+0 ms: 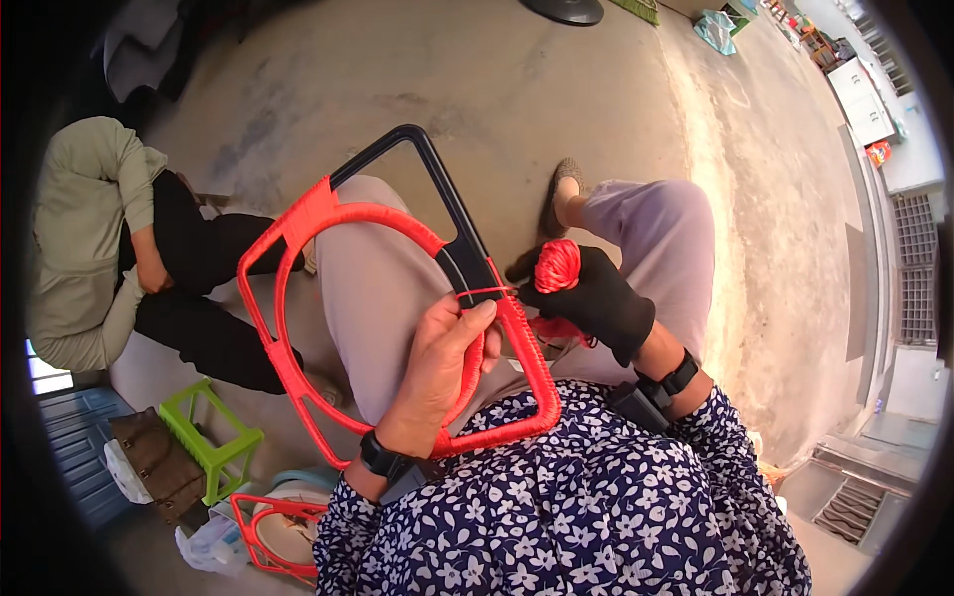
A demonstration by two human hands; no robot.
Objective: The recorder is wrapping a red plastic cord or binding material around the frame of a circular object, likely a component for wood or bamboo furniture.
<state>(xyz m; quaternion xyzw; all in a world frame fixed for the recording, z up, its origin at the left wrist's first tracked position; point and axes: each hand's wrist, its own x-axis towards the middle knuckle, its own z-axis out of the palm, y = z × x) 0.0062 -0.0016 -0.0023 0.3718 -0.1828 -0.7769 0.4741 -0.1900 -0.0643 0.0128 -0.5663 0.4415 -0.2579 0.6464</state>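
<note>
Across my lap lies a black frame [409, 139], a rounded outer loop with a ring inside it, mostly wound in red cord. Its upper right part is bare black. My bare left hand [437, 363] is closed round the wrapped lower right side, thumb just below the edge of the winding. My right hand [596, 303], in a black glove, grips a bundle of red cord [557, 266] beside the frame. A strand of the cord runs from there across the bare black bar. More red cord hangs below the glove, partly hidden.
To the left a person [89, 228] sits with folded arms. A green stool [211, 437], a brown bag [154, 462] and another red-wrapped frame [263, 531] on a container are at lower left. A white cabinet [861, 99] stands far right.
</note>
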